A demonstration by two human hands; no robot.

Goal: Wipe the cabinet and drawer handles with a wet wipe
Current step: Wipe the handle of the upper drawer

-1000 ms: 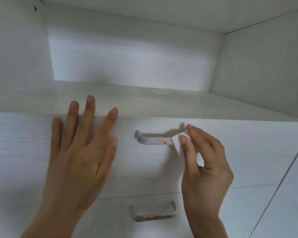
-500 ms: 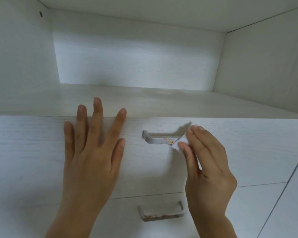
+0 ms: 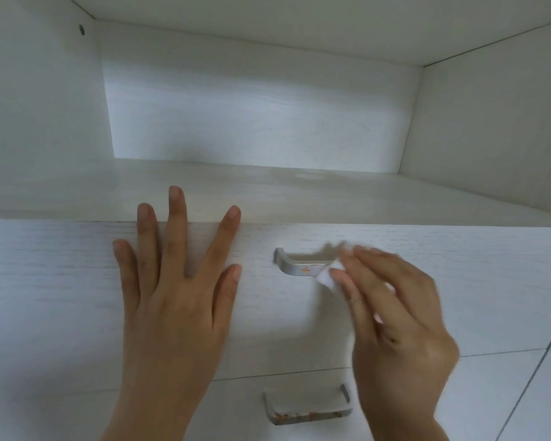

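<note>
I see the wet wipe (image 3: 326, 276), a small white folded pad, against the right part of the upper drawer handle (image 3: 295, 268), covering that end of the bar. The handle is a silver bar set on the upper drawer front (image 3: 61, 281), and a small orange spot (image 3: 305, 269) shows on the bare metal just left of the wipe. My right grip (image 3: 395, 319) pinches the wipe between the thumb and the first fingers, with the other fingers loosely curved behind; this grip is blurred, so I cannot make out the finer finger positions. A bit of white also shows between the fingers lower down.

My left grip (image 3: 175, 300) lies flat on the same drawer front, left of the handle and apart from it, fingers straight and spread, holding nothing. Its longest fingertips reach past the top edge of the drawer front, over the front of the shelf (image 3: 299, 192).

Below, the lower drawer front (image 3: 236, 405) carries a second silver handle (image 3: 306, 415), with orange-brown stains (image 3: 299, 416) along its front bar. My right wrist passes just beside its right end.

Above the drawers the shelf opens into a pale wood-grain cabinet recess, with a small round hole (image 3: 82, 29) high in the left side panel.
</note>
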